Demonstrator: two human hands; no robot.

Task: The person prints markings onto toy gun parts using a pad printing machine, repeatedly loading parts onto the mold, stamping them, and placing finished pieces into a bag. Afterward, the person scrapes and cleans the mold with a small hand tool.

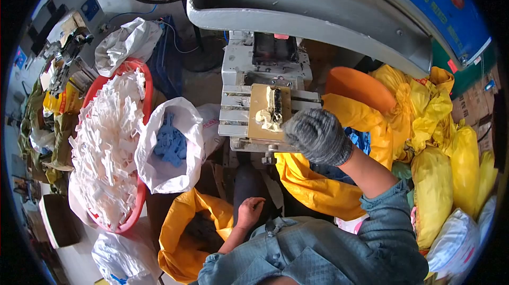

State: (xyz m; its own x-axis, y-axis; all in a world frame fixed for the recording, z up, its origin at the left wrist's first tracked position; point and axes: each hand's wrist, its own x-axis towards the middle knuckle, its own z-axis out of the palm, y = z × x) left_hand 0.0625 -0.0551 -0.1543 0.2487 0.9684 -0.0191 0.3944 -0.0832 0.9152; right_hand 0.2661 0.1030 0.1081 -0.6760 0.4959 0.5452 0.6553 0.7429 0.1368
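Observation:
My right hand (318,134), in a grey knit glove, is closed beside the right edge of a tan plate (254,134) on the slotted machine bed (233,114). Its fingertips are turned away, so what they hold, if anything, is hidden. On the plate sit a cream-coloured lumpy mass (269,119) and a dark narrow strip (277,103). Bare and curled, my left hand (250,213) lies over my dark-clothed leg, below the machine. I cannot make out anything in its fingers.
White plastic pieces fill a red tub (147,91) at left. Beside it, a white sack (177,181) holds blue pieces. Yellow sacks (339,205) surround the right arm; another yellow sack (172,248) stands by the left. A grey machine arm (318,11) overhangs the bed.

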